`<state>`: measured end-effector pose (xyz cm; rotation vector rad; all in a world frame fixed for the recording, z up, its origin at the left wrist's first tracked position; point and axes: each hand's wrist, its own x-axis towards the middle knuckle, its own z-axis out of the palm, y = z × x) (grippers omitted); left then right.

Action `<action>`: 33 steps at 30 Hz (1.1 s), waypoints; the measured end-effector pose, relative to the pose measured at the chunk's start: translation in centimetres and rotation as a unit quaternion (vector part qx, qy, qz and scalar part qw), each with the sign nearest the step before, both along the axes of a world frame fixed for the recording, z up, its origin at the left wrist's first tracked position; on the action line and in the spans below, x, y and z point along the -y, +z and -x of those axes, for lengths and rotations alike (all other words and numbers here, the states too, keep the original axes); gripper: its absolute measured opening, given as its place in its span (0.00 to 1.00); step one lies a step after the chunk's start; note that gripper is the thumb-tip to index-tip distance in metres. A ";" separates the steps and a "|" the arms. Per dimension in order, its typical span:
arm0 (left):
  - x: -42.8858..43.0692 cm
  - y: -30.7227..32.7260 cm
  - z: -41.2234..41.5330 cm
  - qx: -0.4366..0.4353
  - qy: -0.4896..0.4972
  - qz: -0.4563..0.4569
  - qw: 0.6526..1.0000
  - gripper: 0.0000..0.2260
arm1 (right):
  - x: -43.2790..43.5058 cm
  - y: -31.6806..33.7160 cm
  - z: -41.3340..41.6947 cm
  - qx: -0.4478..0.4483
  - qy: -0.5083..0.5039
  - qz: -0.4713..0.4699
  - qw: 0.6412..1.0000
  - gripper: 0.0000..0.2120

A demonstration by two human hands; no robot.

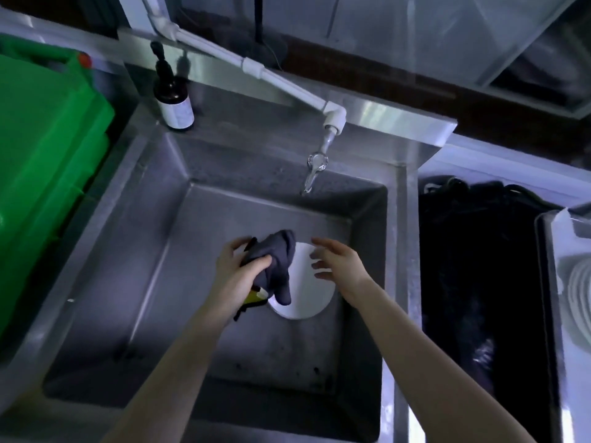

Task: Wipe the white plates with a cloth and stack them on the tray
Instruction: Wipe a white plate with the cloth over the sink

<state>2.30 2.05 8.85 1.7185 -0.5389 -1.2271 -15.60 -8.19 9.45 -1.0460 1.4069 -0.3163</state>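
Observation:
A white plate (308, 290) lies in the steel sink (128, 251), partly covered by a dark grey cloth (275, 260). My left hand (236, 270) is closed around the cloth, which hangs over the plate's left side; a yellow and black bit shows under the hand. My right hand (335, 260) hovers over the plate's right edge with its fingers spread and nothing in it. At the far right edge a tray (550, 282) holds white plates (579, 302), only partly in view.
A white pipe tap (315, 167) hangs over the back of the sink. A brown pump bottle (174, 100) stands on the back left rim. A green crate (41, 161) sits at the left. A dark basin (479, 266) lies between the sink and the tray.

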 end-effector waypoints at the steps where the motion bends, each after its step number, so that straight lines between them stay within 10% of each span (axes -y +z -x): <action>1: 0.1 -0.6 -0.5 -0.015 0.007 -0.003 1.000 0.20 | 0.5 -1.9 0.3 -0.045 -0.002 -0.013 0.999 0.16; 5: 0.3 -3.5 -1.6 0.015 -0.045 -0.038 0.998 0.03 | 1.4 -8.2 2.3 -0.194 0.053 -0.052 0.978 0.19; 12: 1.8 -9.9 -2.5 0.084 -0.040 -0.116 0.989 0.11 | 1.5 -14.9 4.3 -0.261 0.082 -0.063 0.960 0.23; 33: 3.1 -17.1 -2.3 -0.213 -0.073 -0.219 0.949 0.07 | 1.6 -18.8 4.4 -0.246 -0.071 -0.090 0.963 0.21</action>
